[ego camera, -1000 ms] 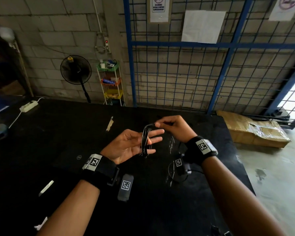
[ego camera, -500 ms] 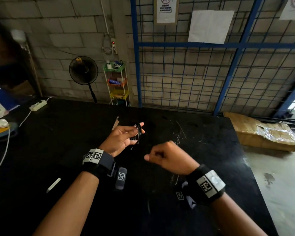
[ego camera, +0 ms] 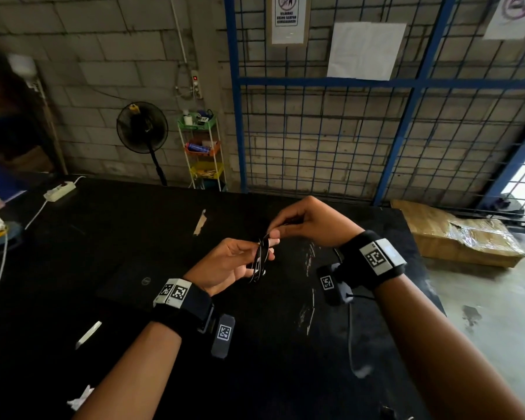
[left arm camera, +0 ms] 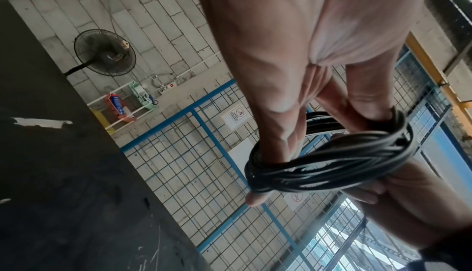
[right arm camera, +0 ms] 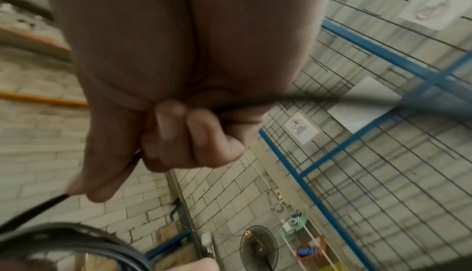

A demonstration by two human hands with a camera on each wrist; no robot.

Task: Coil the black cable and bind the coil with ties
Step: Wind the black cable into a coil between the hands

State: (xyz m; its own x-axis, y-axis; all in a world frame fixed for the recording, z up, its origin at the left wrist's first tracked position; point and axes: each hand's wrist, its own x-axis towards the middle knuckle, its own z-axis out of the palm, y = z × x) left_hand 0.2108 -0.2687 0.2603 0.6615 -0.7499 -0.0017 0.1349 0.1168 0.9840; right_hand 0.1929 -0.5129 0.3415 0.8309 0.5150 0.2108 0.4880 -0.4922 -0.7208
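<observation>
Half a second earlier the right hand (ego camera: 308, 225) had hung low and apart from the left; it had since risen and met the left hand's fingertips above the counter (ego camera: 103, 244). Its fingers were curled, and thumb and forefinger pinched a strand of the black cable (right arm camera: 245, 103); in the right wrist view that strand ran through the fist and out on both sides, blurred. The left hand (ego camera: 228, 265) was held palm up with its fingers fairly straight, and the coil (ego camera: 259, 262) was looped round them, standing on edge across the fingers. In the left wrist view the coil (left arm camera: 329, 166) showed as many turns wound round the forefinger and little finger, with the right hand's fingers touching its far side. Both hands were held clear above the counter. A white strip (ego camera: 88, 333) lay on the counter near the left forearm and a tan strip (ego camera: 200, 222) lay farther back. A fan (ego camera: 142, 127) stood by the wall.
</observation>
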